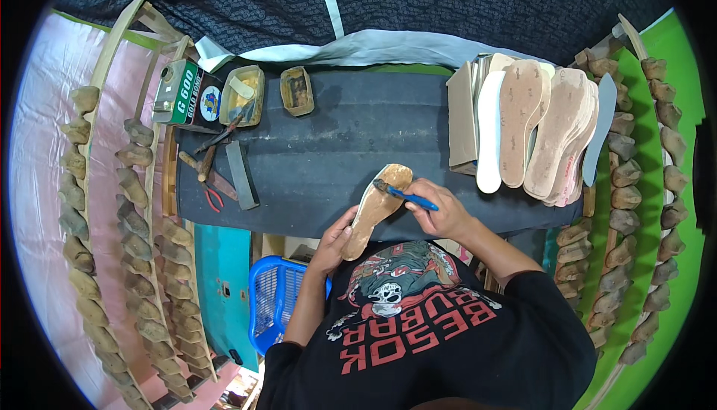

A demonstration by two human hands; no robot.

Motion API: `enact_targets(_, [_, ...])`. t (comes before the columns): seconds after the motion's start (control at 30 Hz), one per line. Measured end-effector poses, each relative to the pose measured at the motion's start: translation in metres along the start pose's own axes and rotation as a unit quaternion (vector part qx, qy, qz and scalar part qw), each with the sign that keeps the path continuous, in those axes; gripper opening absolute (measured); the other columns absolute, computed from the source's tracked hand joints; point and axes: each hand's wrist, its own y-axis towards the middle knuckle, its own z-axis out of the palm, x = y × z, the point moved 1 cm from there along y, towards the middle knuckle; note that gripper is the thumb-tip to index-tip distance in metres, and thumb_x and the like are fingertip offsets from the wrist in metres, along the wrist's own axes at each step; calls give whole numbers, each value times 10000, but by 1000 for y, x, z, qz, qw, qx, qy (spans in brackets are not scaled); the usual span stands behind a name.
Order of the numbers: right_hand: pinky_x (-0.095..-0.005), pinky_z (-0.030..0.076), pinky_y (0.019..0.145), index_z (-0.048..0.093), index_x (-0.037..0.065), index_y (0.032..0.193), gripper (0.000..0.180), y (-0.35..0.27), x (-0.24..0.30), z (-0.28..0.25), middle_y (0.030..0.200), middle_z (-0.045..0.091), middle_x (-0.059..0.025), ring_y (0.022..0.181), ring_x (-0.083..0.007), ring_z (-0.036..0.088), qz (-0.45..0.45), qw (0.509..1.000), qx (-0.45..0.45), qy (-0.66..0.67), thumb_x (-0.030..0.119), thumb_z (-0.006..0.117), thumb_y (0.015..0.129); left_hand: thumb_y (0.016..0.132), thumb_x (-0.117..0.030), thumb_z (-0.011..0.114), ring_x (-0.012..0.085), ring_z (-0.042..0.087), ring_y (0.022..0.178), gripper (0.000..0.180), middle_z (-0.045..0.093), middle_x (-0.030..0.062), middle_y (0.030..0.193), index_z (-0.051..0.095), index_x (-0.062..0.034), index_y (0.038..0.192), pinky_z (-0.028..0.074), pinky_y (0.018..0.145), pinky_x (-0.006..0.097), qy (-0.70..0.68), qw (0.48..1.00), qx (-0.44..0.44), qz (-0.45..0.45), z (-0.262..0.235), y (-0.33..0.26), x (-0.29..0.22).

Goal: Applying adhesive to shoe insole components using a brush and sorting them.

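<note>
Brown sole (372, 214) held in the left hand (337, 238) at the table's (336, 134) near edge; the right hand (444, 213) grips one blue brush (409, 197).
Two tubs (256, 105) (298, 90) and one can (179, 95) stand at the table's far left; the stacked soles (556, 137) at its right overlap too much to count. Part of the left hand is hidden beneath the sole, and the tools (202, 169) at the table's left overlap, hard to tell apart.
</note>
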Motion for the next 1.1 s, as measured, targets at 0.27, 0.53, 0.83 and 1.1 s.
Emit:
enact_targets(0.27, [-420,533,794,522,-27,1149,267,10,-13,-29,1017,627,-208,882,-389,650,54,995,-78,-39,34,639,916,1044,-273,525,207,533,1281,600,492,122,1461,330,6,1537,445,1051,338,-18,1000,1,6,13,6,1])
enact_targets(0.53, [-412,534,793,510,-14,1166,308,10,-5,-27,1032,637,-195,905,-381,653,-6,1000,-10,-27,31,662,902,1018,-245,577,240,538,1290,633,443,129,1511,313,-9,1543,480,1036,365,-46,999,-10,-4,17,7,10])
enact_targets(0.83, [-421,531,789,529,-19,1154,258,5,-7,-27,1013,632,-204,891,-386,650,17,999,27,-7,33,628,921,1021,-303,567,206,571,1229,662,485,124,1461,301,-4,1549,502,991,350,-59,998,-17,-3,21,2,17])
enact_targets(1.1, [-411,546,781,541,-16,1147,274,8,-12,-22,1015,645,-192,882,-358,667,72,996,-14,-52,27,650,900,992,-299,611,212,550,1268,722,457,113,1479,269,-1,1555,503,1009,346,-111,994,-12,-20,13,3,12])
